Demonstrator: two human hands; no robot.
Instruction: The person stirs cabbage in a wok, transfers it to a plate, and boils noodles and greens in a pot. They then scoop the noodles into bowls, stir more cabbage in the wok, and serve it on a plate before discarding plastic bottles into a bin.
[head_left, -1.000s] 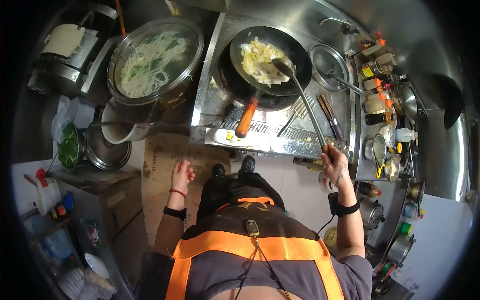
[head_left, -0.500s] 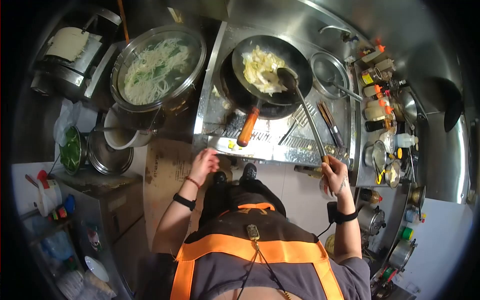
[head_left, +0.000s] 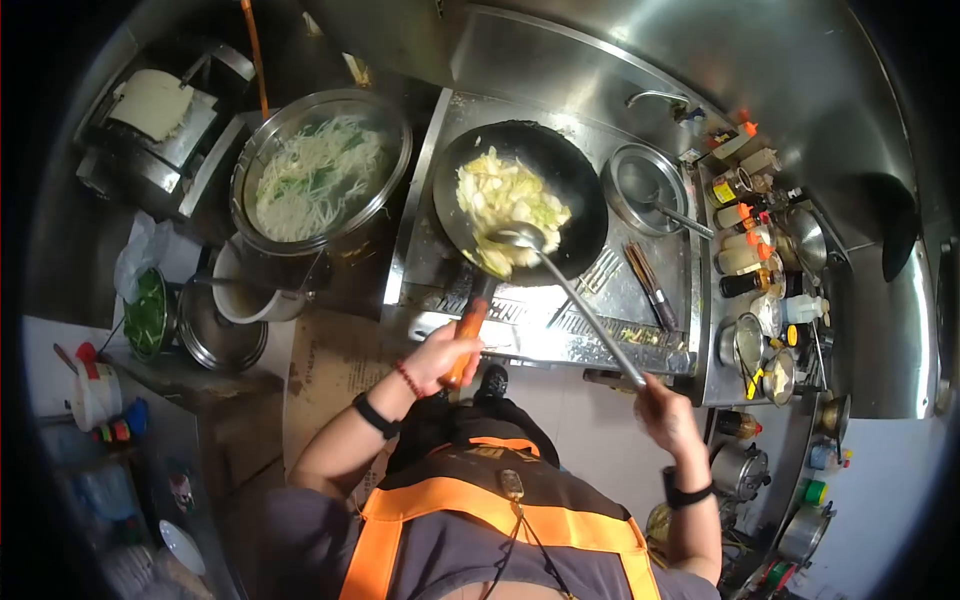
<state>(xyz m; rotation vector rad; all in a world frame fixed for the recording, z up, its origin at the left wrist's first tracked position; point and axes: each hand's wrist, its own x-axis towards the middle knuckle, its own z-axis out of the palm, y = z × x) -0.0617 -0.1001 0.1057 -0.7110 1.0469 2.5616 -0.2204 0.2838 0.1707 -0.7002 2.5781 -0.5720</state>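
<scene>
Your left hand (head_left: 445, 360) gripped a wok (head_left: 572, 185) by its wooden handle (head_left: 472, 322), your right hand (head_left: 668, 415) a ladle (head_left: 592, 319), its bowl in chopped cabbage (head_left: 507, 192) ahead of both; apparently mid-stir, your next stroke needed a steady wok

Okay, headcount time. Hands: two, one left hand (head_left: 445, 362) and one right hand (head_left: 667, 413). Just one wok (head_left: 575, 195), with one wooden handle (head_left: 470, 325) and one heap of chopped vegetables (head_left: 505, 190) in it. Ladles come to two: a long ladle (head_left: 592, 318) plus a second ladle (head_left: 685, 221). There's one big noodle pot (head_left: 398, 185), one faucet (head_left: 655, 98), one white bucket (head_left: 228, 270) and one bowl of green leaves (head_left: 147, 312). Black wristbands (head_left: 377, 415)? Two. Red bracelets (head_left: 405, 380)? Only one. Orange-capped bottles (head_left: 740, 259) are at least three, tbh that shelf's too crammed for an exact number.
</scene>
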